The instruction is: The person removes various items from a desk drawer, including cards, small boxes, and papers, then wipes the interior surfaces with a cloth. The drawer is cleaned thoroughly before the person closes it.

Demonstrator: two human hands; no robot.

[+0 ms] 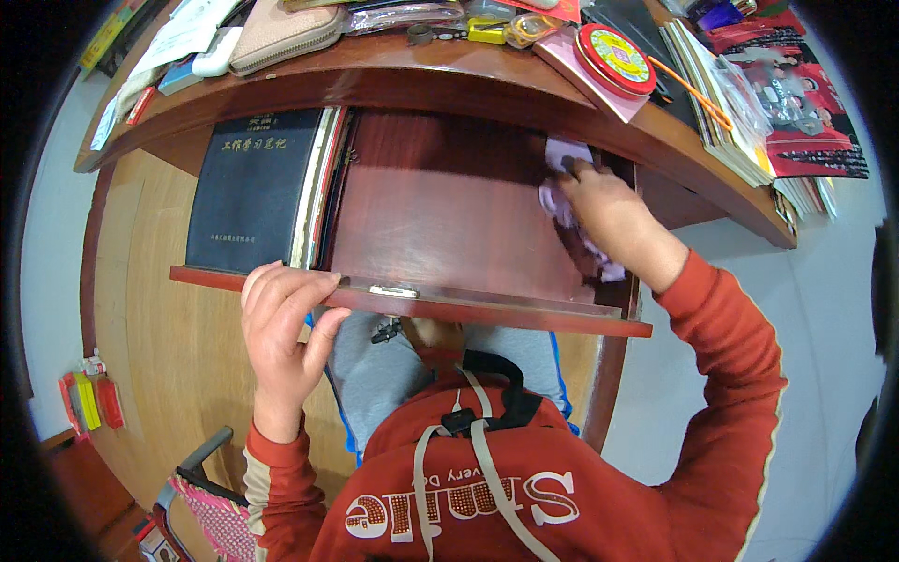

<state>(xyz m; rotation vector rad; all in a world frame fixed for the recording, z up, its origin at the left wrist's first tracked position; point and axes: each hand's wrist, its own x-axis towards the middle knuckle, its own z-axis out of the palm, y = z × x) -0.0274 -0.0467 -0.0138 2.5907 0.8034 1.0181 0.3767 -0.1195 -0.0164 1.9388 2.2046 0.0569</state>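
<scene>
A dark red wooden drawer (435,218) is pulled out from under the desk, in front of my body. My left hand (284,323) holds the drawer's front panel (491,314), fingers over its top edge and thumb on the outer face. Inside, at the right side, my right hand (611,211) is on a crumpled lilac cloth (558,202), which is partly hidden by the fingers and slightly blurred. Dark-covered notebooks (253,190) lie stacked in the drawer's left part, the top one bearing writing. A small metal lock (393,291) sits on the front panel's top edge.
The curved wooden desktop (393,60) overhangs the drawer. On it are a zip wallet (284,38), a round red tin (614,60), a pair of scissors (692,95) or similar orange-handled item, and stacked papers (716,105). A chair (211,506) stands at lower left.
</scene>
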